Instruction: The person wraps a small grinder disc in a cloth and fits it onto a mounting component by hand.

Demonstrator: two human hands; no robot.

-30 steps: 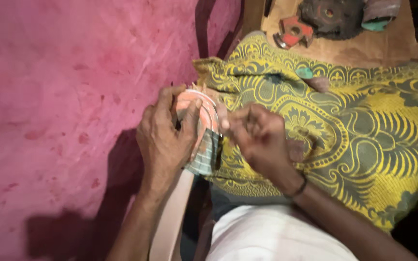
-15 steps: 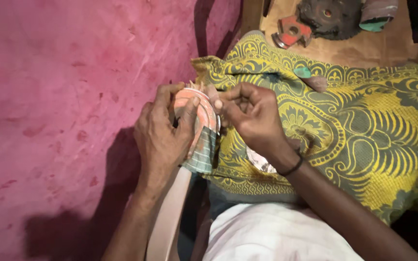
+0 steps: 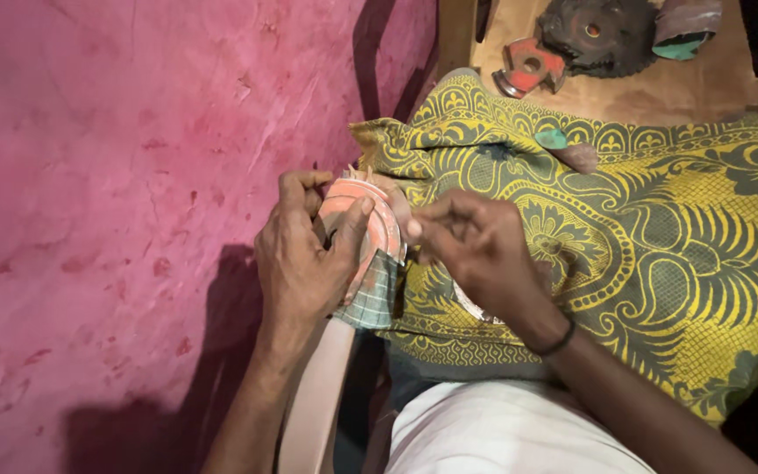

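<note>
Pink plaster wall [image 3: 89,175] on your left, yellow patterned cloth [image 3: 660,237] spread over the worktop ahead.

Your left hand [image 3: 304,263] curls tight around a round pinkish disc [image 3: 368,230], thumb pressed across its face, with a scrap of checked green cloth [image 3: 375,298] hanging beneath it. Your right hand [image 3: 475,250] has its fingers [image 3: 423,230] pinched nearly closed at the disc's edge; whether they hold anything small there I cannot tell. The disc sits between both hands, over the gap between the wall and the worktop, so if your left grip loosens it could drop down beside the pale chair arm [image 3: 322,395], I judge. The pinch is very close to your left thumb, so a slip could nick it. A red metal part [image 3: 526,68] and a dark toothed wheel [image 3: 594,35] lie well apart on bare wood at the top.
</note>
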